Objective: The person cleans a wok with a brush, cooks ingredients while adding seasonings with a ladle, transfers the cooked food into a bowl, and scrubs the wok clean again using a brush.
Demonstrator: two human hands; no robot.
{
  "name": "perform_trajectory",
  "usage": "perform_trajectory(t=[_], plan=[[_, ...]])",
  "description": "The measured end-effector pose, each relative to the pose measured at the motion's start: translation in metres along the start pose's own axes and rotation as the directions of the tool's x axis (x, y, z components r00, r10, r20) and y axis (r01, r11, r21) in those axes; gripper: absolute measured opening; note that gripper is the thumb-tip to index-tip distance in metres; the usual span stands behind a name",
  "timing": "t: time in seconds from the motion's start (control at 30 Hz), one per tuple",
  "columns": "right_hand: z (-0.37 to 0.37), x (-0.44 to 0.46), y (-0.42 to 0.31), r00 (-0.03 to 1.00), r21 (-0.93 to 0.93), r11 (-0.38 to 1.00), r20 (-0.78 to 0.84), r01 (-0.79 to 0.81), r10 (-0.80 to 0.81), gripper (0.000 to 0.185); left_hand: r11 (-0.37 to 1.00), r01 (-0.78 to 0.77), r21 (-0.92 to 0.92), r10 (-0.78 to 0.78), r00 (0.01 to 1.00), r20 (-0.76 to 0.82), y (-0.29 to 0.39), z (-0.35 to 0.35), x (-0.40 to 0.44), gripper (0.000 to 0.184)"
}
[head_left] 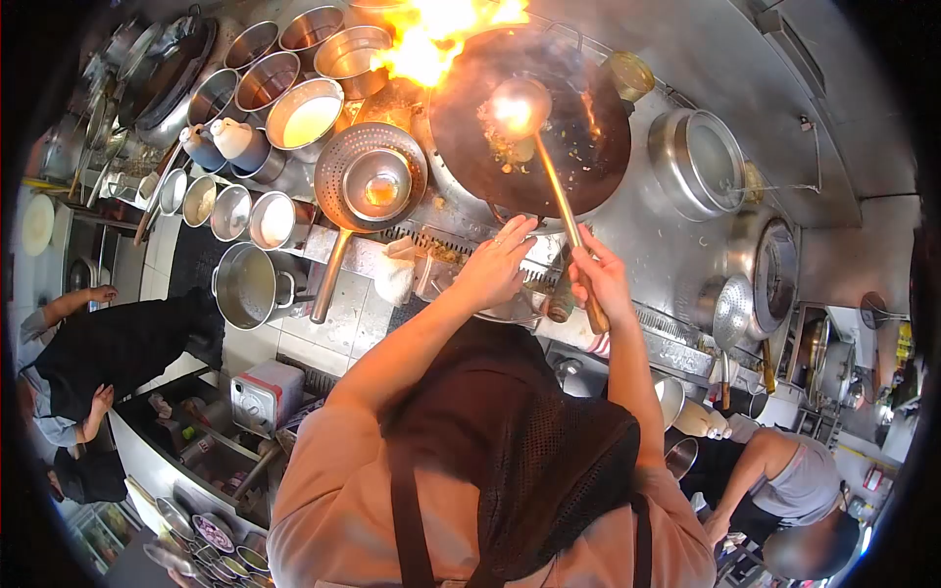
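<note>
My right hand is wrapped round the long handle of a ladle. The ladle's bowl is over the dark wok, where small bits of chopped food cling to the surface. Just below the wok's near rim is my left hand, its fingers stretched out close to the rim. Whether those fingertips touch the wok I cannot tell. Bright flames flare up at the wok's far left edge.
A perforated strainer with a small bowl inside sits left of the wok. Several metal pots and seasoning bowls stand further left. A large pot is at right. Co-workers are at both sides.
</note>
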State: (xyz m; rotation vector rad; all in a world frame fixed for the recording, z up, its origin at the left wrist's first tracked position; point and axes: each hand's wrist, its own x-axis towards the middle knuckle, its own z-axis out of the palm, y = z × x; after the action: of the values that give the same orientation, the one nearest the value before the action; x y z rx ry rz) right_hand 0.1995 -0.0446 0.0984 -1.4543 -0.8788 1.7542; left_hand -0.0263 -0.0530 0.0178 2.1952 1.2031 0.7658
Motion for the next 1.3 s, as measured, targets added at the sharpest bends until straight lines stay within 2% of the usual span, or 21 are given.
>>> perform_trajectory(t=[0.1, 0.13, 0.23, 0.33, 0.43, 0.57, 0.6, 0.7, 0.87, 0.97, 1.07, 1.17, 1.3], plan=[[0.007, 0.010, 0.012, 0.995, -0.239, 0.967, -0.024, 0.086, -0.094, 0.057, 1.000, 0.007, -0.015, -0.008, 1.000, -0.022, -0.002, 0.008, 0.000, 0.054], [0.011, 0.009, 0.008, 0.991, -0.230, 0.965, -0.013, 0.129, -0.135, 0.055, 1.000, 0.004, -0.004, -0.004, 1.000, -0.031, -0.003, 0.009, -0.001, 0.054], [0.006, 0.007, 0.005, 1.000, -0.032, 0.999, 0.007, 0.012, -0.012, 0.054, 1.000, 0.016, 0.002, -0.016, 1.000, -0.018, -0.002, 0.006, -0.003, 0.054], [0.013, -0.006, 0.003, 0.998, -0.158, 0.986, -0.015, 0.051, -0.054, 0.056, 1.000, 0.013, -0.019, -0.013, 1.000, -0.011, -0.001, 0.001, 0.001, 0.054], [0.008, -0.017, 0.000, 1.000, -0.089, 0.996, -0.018, -0.005, 0.003, 0.056, 1.000, 0.012, -0.018, -0.012, 1.000, 0.006, 0.001, -0.002, -0.002, 0.056], [0.004, 0.003, 0.008, 0.985, -0.333, 0.937, -0.095, 0.108, -0.147, 0.059, 1.000, 0.027, 0.007, -0.027, 0.999, 0.030, 0.004, -0.003, 0.000, 0.057], [0.006, 0.014, 0.010, 0.960, -0.482, 0.859, -0.115, 0.170, -0.255, 0.060, 1.000, 0.016, 0.012, -0.017, 1.000, 0.020, 0.003, -0.003, 0.000, 0.056], [0.000, 0.039, 0.002, 0.971, -0.441, 0.886, -0.108, 0.145, -0.213, 0.061, 1.000, -0.007, 0.025, 0.007, 1.000, 0.006, 0.002, -0.003, 0.001, 0.056], [-0.006, 0.032, -0.030, 0.992, -0.094, 0.990, -0.067, 0.103, -0.110, 0.058, 1.000, -0.007, 0.028, 0.006, 1.000, 0.016, 0.001, -0.003, 0.001, 0.056], [-0.010, 0.040, -0.018, 0.997, -0.097, 0.994, -0.055, 0.053, -0.059, 0.058, 1.000, -0.007, 0.019, 0.007, 1.000, -0.010, 0.003, -0.002, 0.000, 0.055], [0.003, 0.038, -0.016, 0.984, -0.265, 0.952, -0.048, 0.155, -0.174, 0.062, 1.000, 0.007, 0.016, -0.007, 1.000, 0.009, 0.002, -0.002, 0.000, 0.056], [0.003, 0.035, -0.021, 0.998, -0.143, 0.989, -0.040, 0.046, -0.053, 0.061, 1.000, 0.025, -0.007, -0.025, 1.000, 0.018, 0.005, -0.004, 0.001, 0.056], [0.010, 0.038, -0.016, 0.974, -0.409, 0.901, -0.101, 0.144, -0.201, 0.059, 1.000, 0.018, 0.009, -0.018, 1.000, 0.009, 0.004, -0.003, 0.000, 0.055]])
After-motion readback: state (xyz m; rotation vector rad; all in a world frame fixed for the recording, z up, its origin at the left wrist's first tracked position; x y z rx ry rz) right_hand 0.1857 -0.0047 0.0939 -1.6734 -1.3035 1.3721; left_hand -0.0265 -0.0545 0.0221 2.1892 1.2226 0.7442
